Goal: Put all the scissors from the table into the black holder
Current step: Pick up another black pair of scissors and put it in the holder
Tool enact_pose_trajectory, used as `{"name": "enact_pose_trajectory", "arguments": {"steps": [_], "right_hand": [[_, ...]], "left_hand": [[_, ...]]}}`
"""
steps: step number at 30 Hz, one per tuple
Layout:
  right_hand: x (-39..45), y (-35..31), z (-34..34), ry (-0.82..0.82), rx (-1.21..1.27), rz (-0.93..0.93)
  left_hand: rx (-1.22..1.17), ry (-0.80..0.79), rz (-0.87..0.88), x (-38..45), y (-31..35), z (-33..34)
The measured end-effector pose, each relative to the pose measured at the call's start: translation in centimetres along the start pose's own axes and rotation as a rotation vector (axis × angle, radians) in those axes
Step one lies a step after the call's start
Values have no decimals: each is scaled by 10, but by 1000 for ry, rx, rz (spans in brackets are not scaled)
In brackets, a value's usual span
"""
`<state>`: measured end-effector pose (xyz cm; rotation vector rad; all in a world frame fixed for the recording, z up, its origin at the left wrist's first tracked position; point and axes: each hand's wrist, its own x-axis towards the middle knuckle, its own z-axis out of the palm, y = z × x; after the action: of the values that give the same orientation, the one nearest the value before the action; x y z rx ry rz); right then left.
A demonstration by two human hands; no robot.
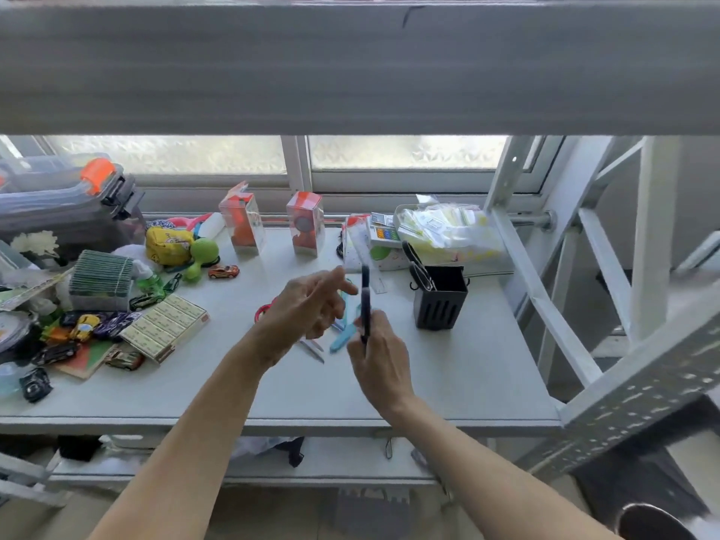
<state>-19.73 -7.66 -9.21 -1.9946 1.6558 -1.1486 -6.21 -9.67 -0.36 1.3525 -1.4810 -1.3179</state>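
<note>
Dark slim scissors [365, 302] upright in right hand [380, 360] (fingers closed round them), left hand [307, 305] loosely open, slotted black holder [440, 305] near.

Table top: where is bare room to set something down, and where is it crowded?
Bare: the near strip of the table along its front edge, and the right side in front of the black holder. Crowded: the left side with toy cars and boxes, the back row by the window, and the middle, where blue scissors lie under the hands.

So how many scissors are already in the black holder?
2 that I can make out: both stand at the left side of the black holder, dark handles sticking up and leaning left. More could be hidden inside.
</note>
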Motion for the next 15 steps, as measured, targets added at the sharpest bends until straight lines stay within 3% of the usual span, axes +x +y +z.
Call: {"name": "enact_pose_trajectory", "arguments": {"steps": [4,9,12,15], "right_hand": [[0,22,-48,217,184,133],[39,37,-99,411,323,91],[71,50,-110,344,302,100],[91,66,-108,173,110,139]], "left_hand": [[165,29,32,31,-4,31],[179,-17,-22,65,-20,72],[159,-37,-59,84,-23,94],[211,-84,-69,98,-27,106]]}}
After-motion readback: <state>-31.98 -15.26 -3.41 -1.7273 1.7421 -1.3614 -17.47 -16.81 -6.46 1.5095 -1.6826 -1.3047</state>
